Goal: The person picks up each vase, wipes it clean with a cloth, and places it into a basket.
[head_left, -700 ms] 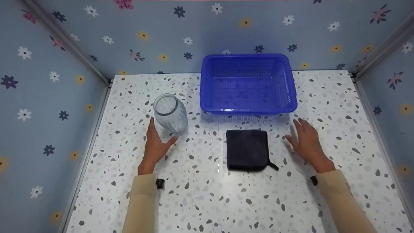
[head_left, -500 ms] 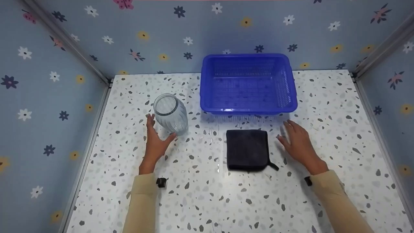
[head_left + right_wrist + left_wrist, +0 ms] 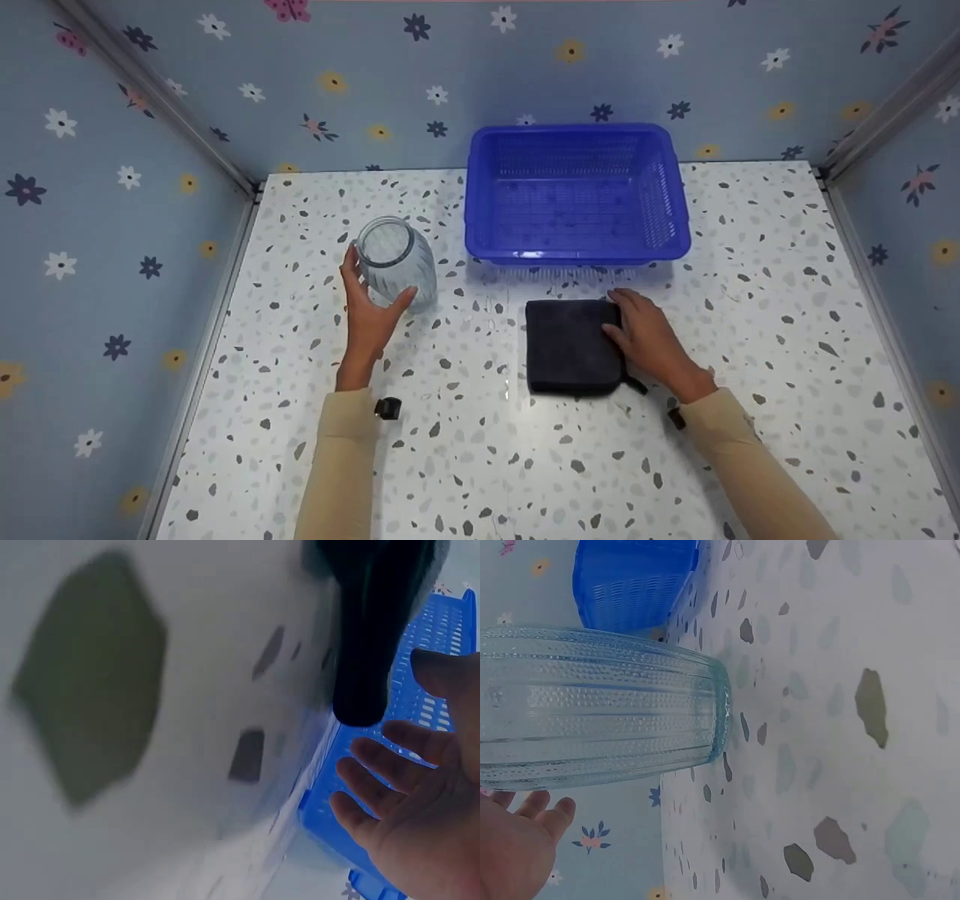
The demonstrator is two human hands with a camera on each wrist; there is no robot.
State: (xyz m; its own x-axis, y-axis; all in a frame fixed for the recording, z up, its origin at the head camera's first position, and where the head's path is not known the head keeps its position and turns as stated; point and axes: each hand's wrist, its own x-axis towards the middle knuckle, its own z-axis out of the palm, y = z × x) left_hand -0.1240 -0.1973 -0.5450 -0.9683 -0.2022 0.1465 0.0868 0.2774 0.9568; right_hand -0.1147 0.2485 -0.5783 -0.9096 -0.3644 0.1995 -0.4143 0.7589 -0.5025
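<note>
Your left hand (image 3: 369, 319) has moved in around the jar (image 3: 401, 262), left of the basket (image 3: 577, 256); your right hand (image 3: 649, 337) has reached the cloth (image 3: 571, 346) in front. Both stay spread, gripping nothing, seemingly within grasp.

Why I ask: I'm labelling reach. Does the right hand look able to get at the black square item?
Probably yes: the right hand is at the right edge of the black square item, with nothing visible between them; the blue basket sits behind, not blocking.
</note>
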